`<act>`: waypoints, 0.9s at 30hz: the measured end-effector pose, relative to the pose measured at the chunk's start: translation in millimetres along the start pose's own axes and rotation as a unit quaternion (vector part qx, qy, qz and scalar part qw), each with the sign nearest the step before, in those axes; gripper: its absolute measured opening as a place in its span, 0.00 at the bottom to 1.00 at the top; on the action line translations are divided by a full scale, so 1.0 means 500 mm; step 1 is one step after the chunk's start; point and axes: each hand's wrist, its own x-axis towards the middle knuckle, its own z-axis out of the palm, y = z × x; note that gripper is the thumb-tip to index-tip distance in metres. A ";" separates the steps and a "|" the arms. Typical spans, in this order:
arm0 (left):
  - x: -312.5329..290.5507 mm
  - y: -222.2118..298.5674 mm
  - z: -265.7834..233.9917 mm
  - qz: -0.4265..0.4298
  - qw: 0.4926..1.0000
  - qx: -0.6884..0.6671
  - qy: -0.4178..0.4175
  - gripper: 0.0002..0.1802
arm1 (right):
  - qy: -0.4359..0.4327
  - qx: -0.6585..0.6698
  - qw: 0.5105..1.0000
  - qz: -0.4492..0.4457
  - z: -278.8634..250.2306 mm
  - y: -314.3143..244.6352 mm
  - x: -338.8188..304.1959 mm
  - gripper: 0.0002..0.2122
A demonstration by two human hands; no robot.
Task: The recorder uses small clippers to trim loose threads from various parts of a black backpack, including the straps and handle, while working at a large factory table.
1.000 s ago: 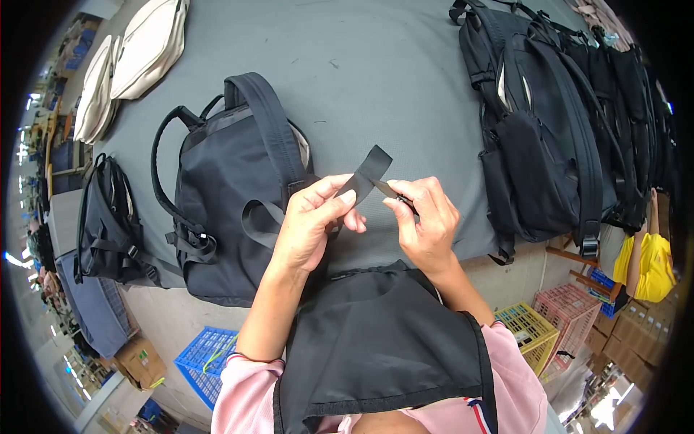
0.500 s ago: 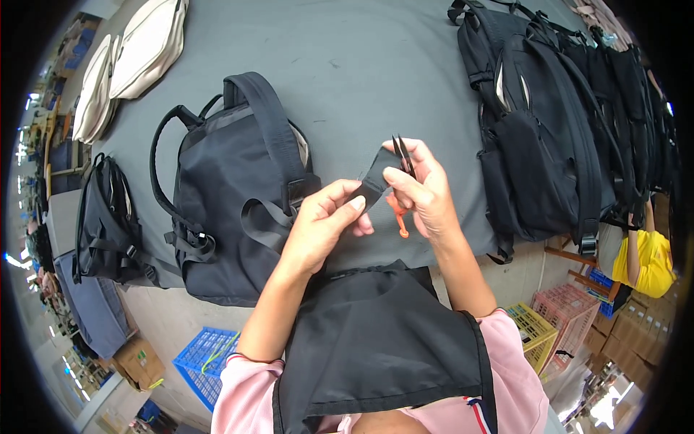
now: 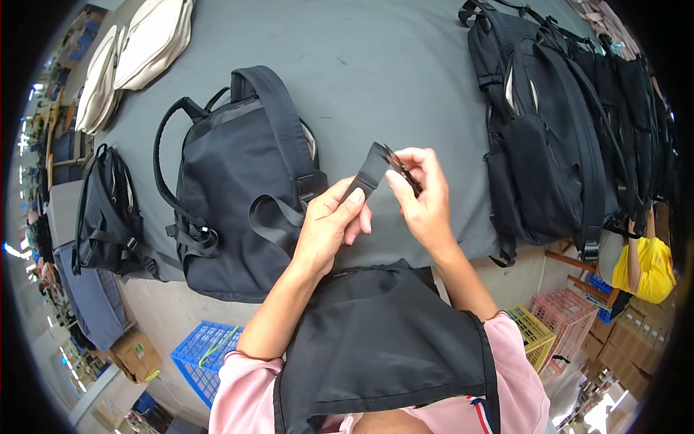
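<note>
Between finger and thumb, my left hand pinches the end of a black webbing strap, which sticks up above the fingertips. My right hand grips a pair of dark thread snips. Their blades point up and left, close against the strap's upper end; whether they touch it I cannot tell. A black backpack lies on the grey-covered table to the left of my hands. One of its straps curls in a loop beside my left wrist.
Several black backpacks crowd the table's right side. A smaller black bag lies at the left edge, and pale bags at the far left. Below stand blue, yellow and pink crates. A person in yellow is at far right.
The snips have turned in my right hand, blades now tilted toward the strap's end, and their orange tag is out of sight. My right thumb has let go of the strap.
</note>
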 end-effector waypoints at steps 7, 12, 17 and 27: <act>-0.002 0.001 -0.003 -0.027 0.999 -0.013 -0.016 0.16 | 0.009 -0.233 0.949 -0.214 -0.031 -0.039 -0.026 0.11; -0.004 -0.009 0.001 -0.002 0.998 0.058 -0.020 0.18 | 0.003 -0.326 0.907 -0.265 -0.016 -0.037 -0.020 0.11; -0.007 -0.020 0.004 0.139 0.933 0.325 0.068 0.19 | 0.016 -0.214 0.949 -0.229 -0.021 -0.032 -0.032 0.09; -0.008 -0.028 0.003 0.154 0.975 0.161 0.021 0.19 | 0.012 -0.053 0.998 -0.011 -0.034 -0.005 -0.047 0.09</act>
